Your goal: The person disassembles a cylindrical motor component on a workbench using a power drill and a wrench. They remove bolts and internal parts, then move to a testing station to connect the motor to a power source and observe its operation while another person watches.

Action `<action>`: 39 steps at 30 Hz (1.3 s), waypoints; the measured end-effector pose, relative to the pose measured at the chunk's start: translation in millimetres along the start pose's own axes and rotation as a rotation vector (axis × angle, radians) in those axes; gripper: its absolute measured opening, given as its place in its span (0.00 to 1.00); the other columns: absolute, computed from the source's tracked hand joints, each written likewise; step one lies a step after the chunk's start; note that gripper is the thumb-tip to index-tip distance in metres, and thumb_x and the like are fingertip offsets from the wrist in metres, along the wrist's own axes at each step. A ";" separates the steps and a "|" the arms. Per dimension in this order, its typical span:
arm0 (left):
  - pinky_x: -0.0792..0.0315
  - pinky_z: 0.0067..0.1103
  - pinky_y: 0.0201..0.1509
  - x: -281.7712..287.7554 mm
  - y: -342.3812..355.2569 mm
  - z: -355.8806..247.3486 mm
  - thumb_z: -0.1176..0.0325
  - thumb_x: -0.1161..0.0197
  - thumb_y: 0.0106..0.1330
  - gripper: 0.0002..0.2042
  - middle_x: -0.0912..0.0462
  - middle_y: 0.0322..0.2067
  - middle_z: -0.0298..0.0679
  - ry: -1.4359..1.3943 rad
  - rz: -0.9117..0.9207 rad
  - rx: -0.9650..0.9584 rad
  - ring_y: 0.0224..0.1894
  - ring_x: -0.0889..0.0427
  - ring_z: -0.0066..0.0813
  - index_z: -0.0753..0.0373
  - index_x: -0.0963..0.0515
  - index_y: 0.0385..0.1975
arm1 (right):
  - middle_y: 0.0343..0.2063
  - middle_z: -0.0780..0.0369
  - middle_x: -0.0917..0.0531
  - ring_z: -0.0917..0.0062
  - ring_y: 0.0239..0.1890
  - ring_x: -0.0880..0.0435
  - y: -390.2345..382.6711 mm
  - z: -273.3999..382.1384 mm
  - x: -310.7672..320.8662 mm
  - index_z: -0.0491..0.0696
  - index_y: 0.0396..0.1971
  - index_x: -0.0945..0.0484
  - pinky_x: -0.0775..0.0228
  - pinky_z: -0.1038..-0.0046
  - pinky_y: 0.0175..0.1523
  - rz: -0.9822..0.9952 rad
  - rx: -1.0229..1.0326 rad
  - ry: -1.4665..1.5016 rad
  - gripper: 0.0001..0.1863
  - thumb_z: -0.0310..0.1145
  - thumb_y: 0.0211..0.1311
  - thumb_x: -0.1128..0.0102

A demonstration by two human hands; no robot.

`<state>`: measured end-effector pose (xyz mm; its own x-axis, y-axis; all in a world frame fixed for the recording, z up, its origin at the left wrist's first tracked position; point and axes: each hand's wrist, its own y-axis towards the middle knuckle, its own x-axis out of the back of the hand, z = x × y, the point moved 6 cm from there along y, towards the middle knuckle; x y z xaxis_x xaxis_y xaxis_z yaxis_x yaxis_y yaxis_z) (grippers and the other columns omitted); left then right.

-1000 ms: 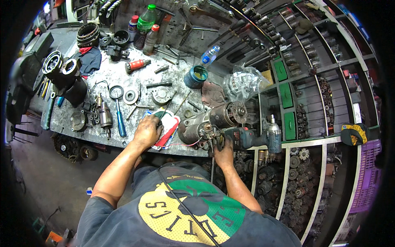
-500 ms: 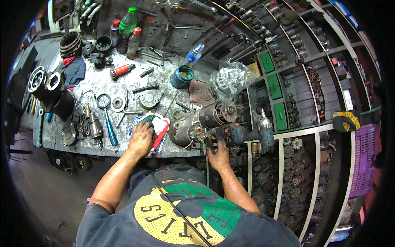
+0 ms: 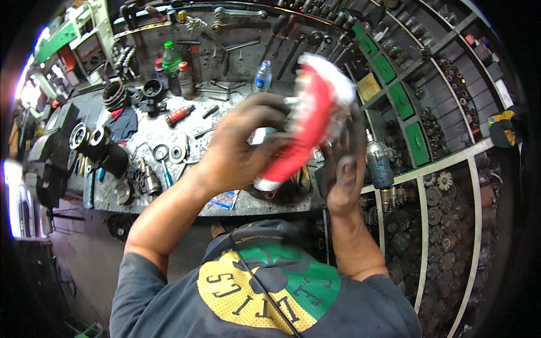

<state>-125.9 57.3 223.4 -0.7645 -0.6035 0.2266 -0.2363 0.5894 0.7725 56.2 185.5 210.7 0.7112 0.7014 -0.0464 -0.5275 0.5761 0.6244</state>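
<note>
High over the bench, my left hand (image 3: 242, 143) is closed on a red and white packet (image 3: 315, 115), smeared by motion and tilted up to the right. On its right side is my right hand (image 3: 344, 174), thumb up and fingers stretched along the packet; whether they touch it I cannot tell. Below and behind the hands, the greasy motor part on the bench is mostly hidden. To the right of my right hand, a cordless impact wrench (image 3: 378, 163) shows its head. A blue and white sheet (image 3: 226, 199) lies at the bench's front edge.
On the bench (image 3: 112, 194) at left are dark cylindrical housings (image 3: 107, 152), a ring-ended tool with a blue handle (image 3: 163, 160) and a red tool (image 3: 179, 115). Bottles (image 3: 172, 62) stand behind. Green drawers (image 3: 417, 143) and shelves of gears (image 3: 442, 208) line the right.
My left hand has lifted the packet off the bench, up and to the right. My right hand has left the motor and risen beside the packet. The view has shifted.
</note>
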 end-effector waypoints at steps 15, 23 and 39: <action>0.23 0.35 0.67 -4.8 -144.0 16.4 0.71 0.22 0.61 0.29 0.17 0.61 0.48 0.274 -0.068 0.564 0.64 0.17 0.43 0.64 0.21 0.65 | 0.45 0.62 0.11 0.76 0.46 0.14 -106.3 -183.7 133.5 0.45 0.54 0.15 0.23 0.69 0.55 -0.336 -1.079 -0.003 0.21 0.45 0.73 0.30; 0.24 0.29 0.65 2.9 -204.9 29.6 0.68 0.29 0.73 0.20 0.13 0.52 0.43 0.123 -0.530 0.797 0.55 0.16 0.30 0.70 0.21 0.61 | 0.42 0.65 0.13 0.78 0.41 0.14 2.1 -269.8 91.4 0.47 0.56 0.16 0.22 0.72 0.52 -0.298 -0.718 0.268 0.24 0.53 0.81 0.41; 0.24 0.24 0.57 -2.0 -253.0 -9.5 0.69 0.33 0.77 0.13 0.13 0.47 0.39 0.437 -0.703 0.996 0.49 0.18 0.25 0.71 0.17 0.53 | 0.39 0.43 0.11 0.46 0.48 0.11 -109.2 -262.2 101.8 0.40 0.45 0.15 0.18 0.51 0.55 0.518 -0.541 -0.697 0.12 0.25 0.61 0.34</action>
<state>-58.9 -95.7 33.2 -0.0815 -0.9581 0.2748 -0.9914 0.1062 0.0763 64.4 304.0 -66.7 0.3575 0.6178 0.7004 -0.8631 0.5051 -0.0049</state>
